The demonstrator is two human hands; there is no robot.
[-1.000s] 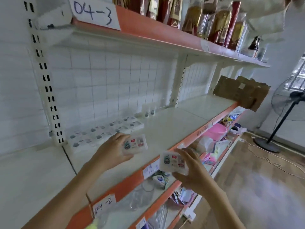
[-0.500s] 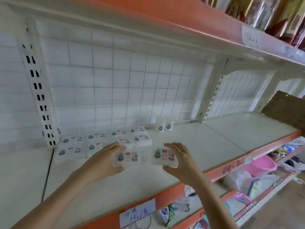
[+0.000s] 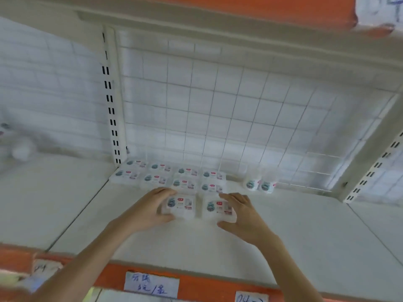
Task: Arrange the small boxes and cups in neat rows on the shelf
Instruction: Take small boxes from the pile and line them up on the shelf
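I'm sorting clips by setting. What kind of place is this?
Most likely a small shop or stockroom: slotted shelf uprights, a handwritten label on the orange shelf edge, and identical small boxes in rows.

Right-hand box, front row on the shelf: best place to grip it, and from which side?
Judging by its pose, take the right-hand box across its short depth: fingers over the back edge, thumb on the front edge, coming from the front and its open right side. It lies flat on the shelf, with the left-hand box close on its left and a stocked row behind. The right hand grips it this way.
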